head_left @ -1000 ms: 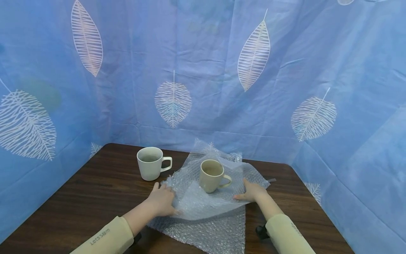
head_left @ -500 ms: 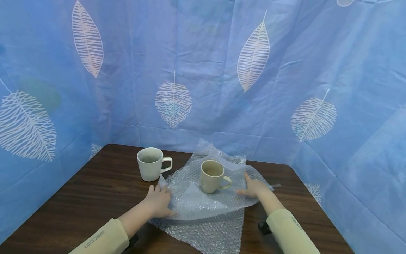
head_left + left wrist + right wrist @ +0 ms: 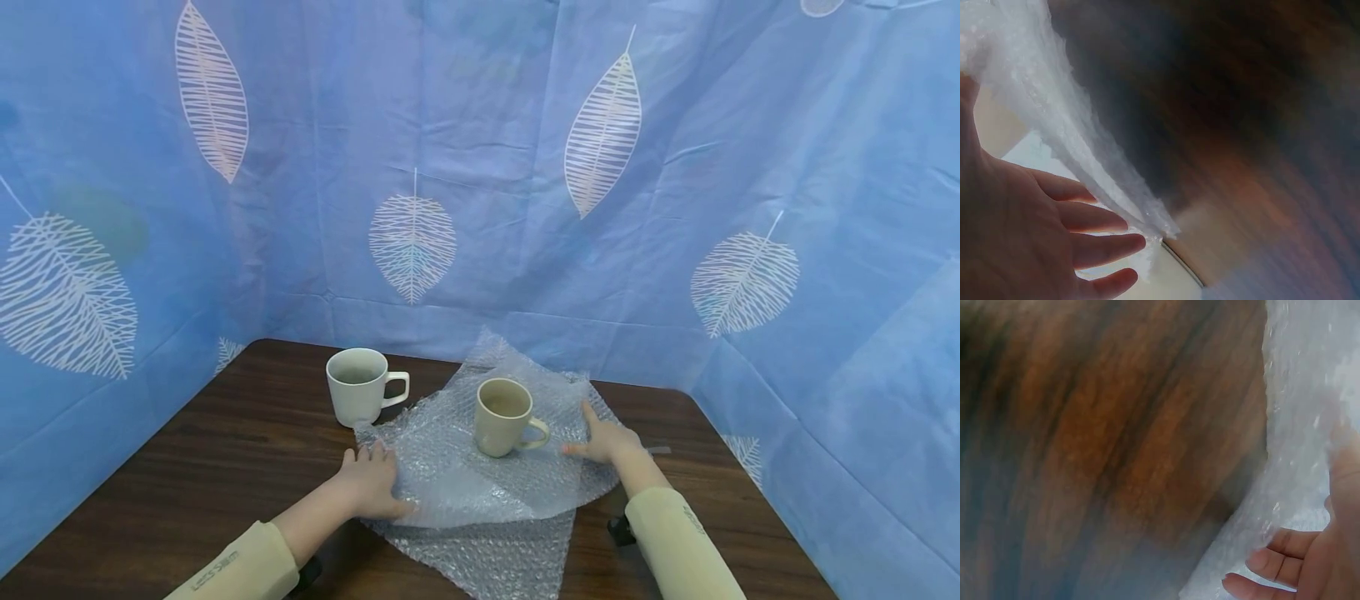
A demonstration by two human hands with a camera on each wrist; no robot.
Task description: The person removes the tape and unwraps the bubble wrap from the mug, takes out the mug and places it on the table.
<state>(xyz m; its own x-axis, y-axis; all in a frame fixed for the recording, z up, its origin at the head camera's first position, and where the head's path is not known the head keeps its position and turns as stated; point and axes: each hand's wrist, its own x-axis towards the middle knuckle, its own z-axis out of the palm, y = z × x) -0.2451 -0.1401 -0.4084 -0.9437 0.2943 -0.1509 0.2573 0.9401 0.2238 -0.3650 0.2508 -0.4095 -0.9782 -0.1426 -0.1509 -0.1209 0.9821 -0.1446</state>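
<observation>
A cream mug [image 3: 498, 425] stands upright on overlapping sheets of bubble wrap [image 3: 450, 483], its handle to the right. My left hand [image 3: 369, 483] lies at the left edge of the upper sheet, fingers spread and fairly straight. In the left wrist view, those fingers [image 3: 1107, 249] reach along the bubble wrap [image 3: 1079, 144] without curling round it. My right hand [image 3: 609, 440] rests at the sheet's right side, index finger extended, thumb toward the mug. In the right wrist view, its fingers [image 3: 1275, 565] lie loosely against the bubble wrap [image 3: 1291, 425].
A white mug [image 3: 356, 390] stands upright at the back left, with a corner of the bubble wrap close in front of it. Beneath everything is a dark wooden table [image 3: 247, 450]. A blue leaf-patterned curtain [image 3: 480, 167] surrounds its back and sides.
Both hands have spread the upper bubble wrap sheet flatter. My left hand has moved left and slightly nearer, my right hand a little right. The cream mug has stayed nearly in place.
</observation>
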